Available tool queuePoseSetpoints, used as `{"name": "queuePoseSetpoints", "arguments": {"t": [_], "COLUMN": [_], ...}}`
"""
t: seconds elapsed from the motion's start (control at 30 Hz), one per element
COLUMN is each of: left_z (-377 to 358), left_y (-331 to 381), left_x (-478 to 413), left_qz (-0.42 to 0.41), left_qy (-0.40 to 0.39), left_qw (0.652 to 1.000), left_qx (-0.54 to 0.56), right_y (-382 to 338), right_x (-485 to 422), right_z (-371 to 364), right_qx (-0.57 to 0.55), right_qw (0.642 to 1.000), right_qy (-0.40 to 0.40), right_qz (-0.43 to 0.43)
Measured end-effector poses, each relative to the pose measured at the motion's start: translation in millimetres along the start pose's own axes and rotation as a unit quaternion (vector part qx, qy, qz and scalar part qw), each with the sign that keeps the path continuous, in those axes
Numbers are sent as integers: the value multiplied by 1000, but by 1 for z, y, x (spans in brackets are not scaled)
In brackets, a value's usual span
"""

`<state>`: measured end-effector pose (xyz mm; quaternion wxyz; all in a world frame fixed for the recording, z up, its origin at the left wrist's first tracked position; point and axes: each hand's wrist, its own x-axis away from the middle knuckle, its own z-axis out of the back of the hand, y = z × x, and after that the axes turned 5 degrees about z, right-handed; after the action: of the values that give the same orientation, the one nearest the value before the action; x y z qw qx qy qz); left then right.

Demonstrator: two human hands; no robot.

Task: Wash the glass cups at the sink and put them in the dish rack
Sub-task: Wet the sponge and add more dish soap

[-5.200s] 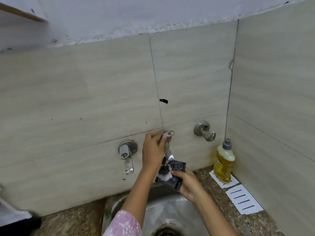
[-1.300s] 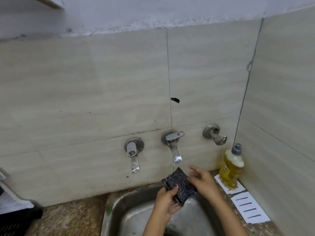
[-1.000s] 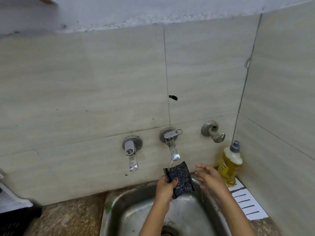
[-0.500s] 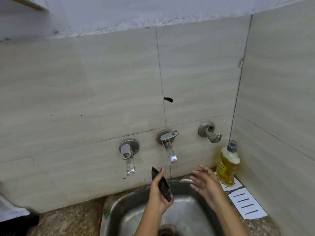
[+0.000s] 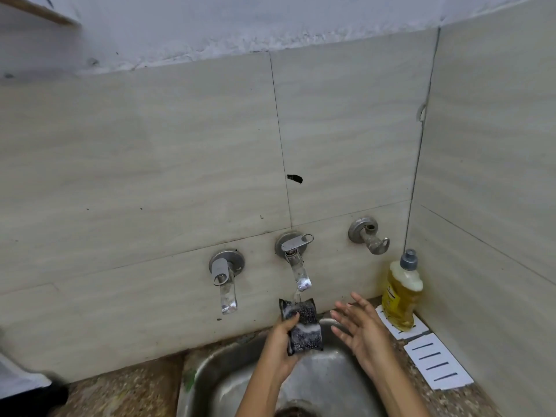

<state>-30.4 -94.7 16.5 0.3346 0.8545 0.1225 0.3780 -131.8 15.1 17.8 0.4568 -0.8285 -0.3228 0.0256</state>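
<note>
Over the lower-centre sink point(image 5: 204, 368), our left hand point(image 5: 278, 344) grips the scrub pad point(image 5: 305, 332) upright under the tap point(image 5: 298, 266); our splayed, empty right hand point(image 5: 365, 332) is nearer the soap bottle point(image 5: 401, 299).

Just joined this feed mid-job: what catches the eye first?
The left hand holds a dark scrub pad under water running from the middle tap, above the steel sink. The right hand hovers open beside it, holding nothing. A yellow soap bottle stands in the corner on the right.
</note>
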Motion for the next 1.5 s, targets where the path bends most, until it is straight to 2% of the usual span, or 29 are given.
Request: {"name": "queuePoseSetpoints", "arguments": {"t": [0.13, 0.27, 0.43, 0.57, 0.83, 0.97, 1.1, 1.33, 1.5], "left_z": [5, 2, 2, 7, 23, 28, 27, 20, 5], "left_y": [-3, -2, -6, -9, -2, 3, 8, 22, 24], "left_x": [-9, -9, -4, -4, 12, 14, 16, 19, 19], "left_qz": [-94, -117, -114, -98, -70, -67, -73, -66, -29], "left_qy": [49, 66, 74, 116, 170, 185, 180, 111, 58], "left_qw": [978, 952, 959, 961, 947, 950, 966, 991, 985], "left_qx": [-180, -274, -248, -230, -263, -241, -172, 16, 161], "right_y": [0, 2, 5, 8, 15, 15, 12, -4, -17], "right_x": [-1, -1, 1, 0, 0, 2, 2, 0, -3], "right_z": [1, 3, 5, 5, -6, -10, -11, -21, -30], "right_qx": [-4, -4, 1, -1, 24, 37, 39, 40, 37], "right_qw": [1000, 1000, 1000, 1000, 999, 999, 999, 999, 998], "right_qy": [1, 3, -3, -4, -17, -18, -17, -29, -39], "right_qz": [2, 3, 3, -6, -26, -26, -23, -5, 18]}}
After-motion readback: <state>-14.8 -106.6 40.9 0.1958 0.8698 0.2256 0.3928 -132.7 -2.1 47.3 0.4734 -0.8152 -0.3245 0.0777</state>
